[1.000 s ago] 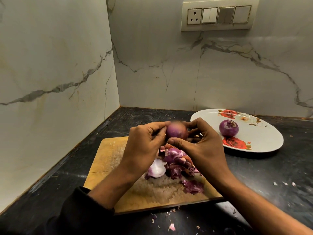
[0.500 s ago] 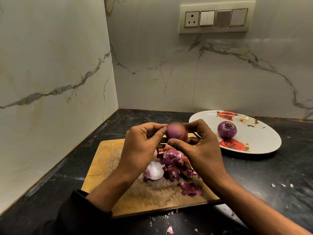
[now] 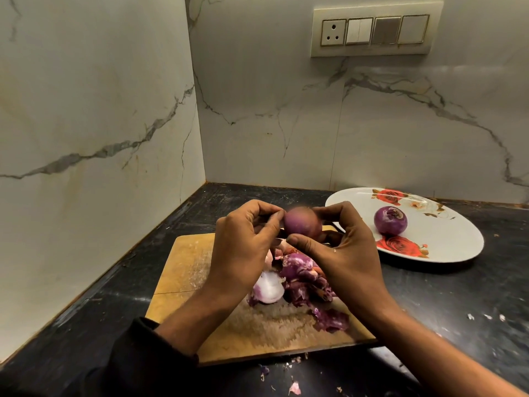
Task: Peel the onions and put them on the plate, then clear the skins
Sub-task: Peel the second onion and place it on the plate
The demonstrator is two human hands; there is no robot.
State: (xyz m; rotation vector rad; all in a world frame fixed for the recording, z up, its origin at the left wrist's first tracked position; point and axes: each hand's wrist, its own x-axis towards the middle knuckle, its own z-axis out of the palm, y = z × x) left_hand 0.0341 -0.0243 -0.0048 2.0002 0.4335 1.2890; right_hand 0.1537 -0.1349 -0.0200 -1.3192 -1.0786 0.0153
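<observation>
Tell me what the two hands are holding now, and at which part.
Both hands hold one purple onion above the cutting board: the left hand pinches its left side, and the right hand grips its right side and underside.

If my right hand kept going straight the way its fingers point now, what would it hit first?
The right hand points leftward, its fingers already gripping the onion. Going straight on, it would likely press the onion into the left hand holding its other side. Depth is hard to judge from this view.

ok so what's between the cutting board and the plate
In the head view only a bare strip of dark counter lies between the board and the plate. The right hand hangs over part of it, gripping the onion.
</observation>
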